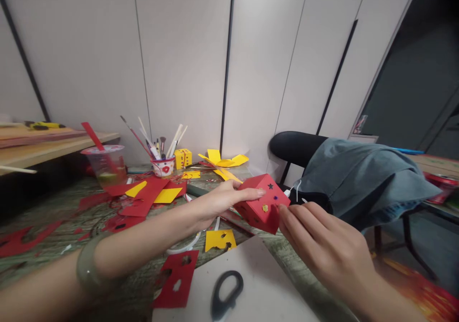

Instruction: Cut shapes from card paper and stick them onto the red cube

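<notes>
My left hand (227, 198) holds a red paper cube (256, 202), the thumb on its upper face and the fingers behind. A dark star, a small blue dot and a yellow flower-like piece show on that face. At the cube's right edge my right hand (319, 238) is closed in a pinch, its fingertips against or very near the paper. What the pinch holds, if anything, I cannot make out. Below lies a white board (258, 284) with black-handled scissors (226, 293) on it. Red paper with cut-out holes (177, 279) and a yellow punched scrap (218, 240) lie close by.
A cup of brushes and sticks (163, 166) stands by a yellow cube (182, 158) at the back. A clear plastic cup (107, 164) is at left, near a wooden shelf (71, 143). Yellow paper (224, 162) lies unfolded. Denim (362, 178) hangs over a black chair (297, 145).
</notes>
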The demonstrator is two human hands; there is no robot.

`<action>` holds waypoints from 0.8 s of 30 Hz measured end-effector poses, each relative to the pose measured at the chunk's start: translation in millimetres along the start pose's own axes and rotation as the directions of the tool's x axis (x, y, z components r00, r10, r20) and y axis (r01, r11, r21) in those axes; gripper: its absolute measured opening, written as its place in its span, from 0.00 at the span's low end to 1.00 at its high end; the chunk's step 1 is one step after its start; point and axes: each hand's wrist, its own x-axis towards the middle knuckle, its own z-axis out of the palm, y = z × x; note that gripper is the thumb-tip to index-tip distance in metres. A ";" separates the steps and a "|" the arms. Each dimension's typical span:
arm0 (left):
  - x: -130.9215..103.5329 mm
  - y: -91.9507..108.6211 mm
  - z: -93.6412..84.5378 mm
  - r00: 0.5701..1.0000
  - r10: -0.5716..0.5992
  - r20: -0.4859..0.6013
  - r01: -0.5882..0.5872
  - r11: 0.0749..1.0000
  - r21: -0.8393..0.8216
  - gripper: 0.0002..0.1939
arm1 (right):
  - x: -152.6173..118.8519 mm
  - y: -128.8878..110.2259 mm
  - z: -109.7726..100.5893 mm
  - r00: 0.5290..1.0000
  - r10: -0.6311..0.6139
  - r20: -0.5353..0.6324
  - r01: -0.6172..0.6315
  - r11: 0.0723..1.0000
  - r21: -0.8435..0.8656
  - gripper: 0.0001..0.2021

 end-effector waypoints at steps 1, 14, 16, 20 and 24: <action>-1.3 0.4 0.8 1.000 -0.004 -0.014 0.004 1.000 -0.013 0.23 | -0.2 -0.2 0.1 1.000 -0.013 -0.004 0.013 1.000 0.000 0.08; -6.3 3.0 1.5 0.995 -0.043 -0.095 0.040 0.999 -0.034 0.24 | 1.2 0.9 -0.1 0.986 -0.166 0.008 0.166 0.986 0.002 0.11; -6.0 1.6 -0.7 0.994 -0.033 -0.102 0.030 0.999 -0.032 0.23 | -1.0 1.5 -0.7 0.992 -0.123 0.026 0.120 0.988 0.093 0.09; -5.8 1.1 -5.2 0.995 -0.013 -0.095 0.010 0.999 -0.032 0.23 | -4.2 5.6 -1.2 0.914 0.397 0.089 -0.389 0.789 0.476 0.09; -7.5 5.6 -5.7 0.996 -0.005 -0.093 0.002 0.999 -0.035 0.24 | -1.0 10.4 5.7 0.544 0.735 0.404 -0.711 0.148 0.687 0.10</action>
